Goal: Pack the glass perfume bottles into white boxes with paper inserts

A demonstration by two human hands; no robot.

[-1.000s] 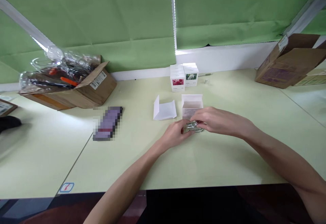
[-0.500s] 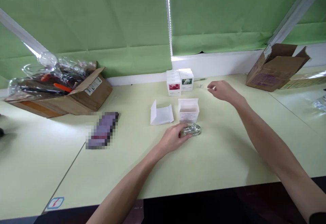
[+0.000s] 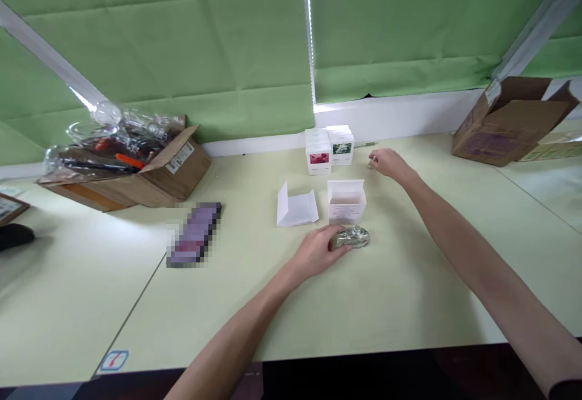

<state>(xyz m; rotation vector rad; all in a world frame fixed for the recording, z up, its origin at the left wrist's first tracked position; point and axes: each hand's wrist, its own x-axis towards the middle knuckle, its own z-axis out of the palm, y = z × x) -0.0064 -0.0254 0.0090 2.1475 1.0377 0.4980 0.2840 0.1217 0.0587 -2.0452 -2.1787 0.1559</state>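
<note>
Steadying a glass bottle while the other hand reaches far across the table

Sitting at nine o'clock on the pale green table (image 3: 254, 303) is an open cardboard box (image 3: 150, 173) stuffed with clear plastic and tools. A blurred dark purple item (image 3: 194, 234) lies nearer the centre. Next comes a folded white card insert (image 3: 296, 207). The left hand (image 3: 318, 253) rests at the centre, its grip loosely curled with the fingertips touching the left side of a small clear glass bottle (image 3: 353, 237) that lies on the table. At twelve o'clock from the bottle, just beside it, stands an open white carton (image 3: 346, 202), and farther back a cluster of small printed boxes (image 3: 328, 149). The right hand (image 3: 386, 162) is stretched out at one o'clock, its grip narrow around something too small to make out. At three o'clock sits another open cardboard box (image 3: 509, 122).
</note>
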